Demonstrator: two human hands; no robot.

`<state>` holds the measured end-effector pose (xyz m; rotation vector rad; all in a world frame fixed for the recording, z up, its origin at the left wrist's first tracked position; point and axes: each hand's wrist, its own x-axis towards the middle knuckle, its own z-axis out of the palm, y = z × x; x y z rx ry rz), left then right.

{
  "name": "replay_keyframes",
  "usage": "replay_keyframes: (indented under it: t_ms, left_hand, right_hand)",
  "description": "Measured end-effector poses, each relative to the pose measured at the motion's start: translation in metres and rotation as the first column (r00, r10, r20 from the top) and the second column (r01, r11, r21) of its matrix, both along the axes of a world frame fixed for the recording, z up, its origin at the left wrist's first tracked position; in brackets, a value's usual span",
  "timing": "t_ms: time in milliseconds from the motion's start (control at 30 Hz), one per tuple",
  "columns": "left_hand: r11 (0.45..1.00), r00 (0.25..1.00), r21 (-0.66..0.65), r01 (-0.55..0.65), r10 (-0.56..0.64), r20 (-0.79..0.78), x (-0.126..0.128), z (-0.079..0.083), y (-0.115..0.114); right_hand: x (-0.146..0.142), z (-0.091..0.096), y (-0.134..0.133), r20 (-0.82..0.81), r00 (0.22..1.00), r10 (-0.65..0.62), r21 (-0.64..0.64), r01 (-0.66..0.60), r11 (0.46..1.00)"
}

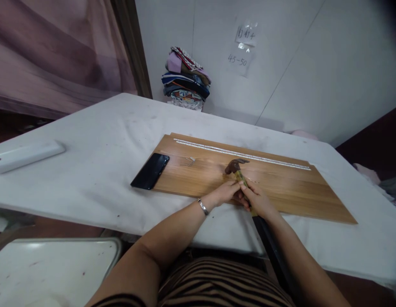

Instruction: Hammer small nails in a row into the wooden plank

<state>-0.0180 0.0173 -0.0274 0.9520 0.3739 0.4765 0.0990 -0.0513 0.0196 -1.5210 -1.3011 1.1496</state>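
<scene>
A claw hammer (236,166) lies with its head on a long wooden board (281,187) on the white-covered table (98,149). My right hand (260,200) is wrapped round the hammer's handle close to the head. My left hand (226,192) touches the right hand and the handle, fingers curled against it. A silver bracelet (203,207) is on my left wrist. A few nails (189,161) lie loose on the board to the left of the hammer. A black phone (150,171) rests across the board's left end.
A white strip (242,154) runs along the board's far edge. A flat white object (27,155) lies at the table's left. Folded cloths (186,81) are stacked against the wall. A white chair seat (53,268) stands at the lower left.
</scene>
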Motion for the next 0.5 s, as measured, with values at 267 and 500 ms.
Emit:
replay_keyframes:
  t_ms: [267,500]
  left_hand:
    - [1.000,1.000,0.008,0.020,-0.020,0.008,-0.0016,0.0035,-0.0006]
    - [0.999,1.000,0.025,0.026,-0.026,0.007,-0.0013,0.0035,-0.0011]
  right_hand:
    - [0.0005,-0.0014,-0.0005,0.004,1.000,-0.005,0.017,0.005,1.000]
    - [0.0005,-0.0022,-0.0004,0.005,1.000,-0.017,0.027,0.017,1.000]
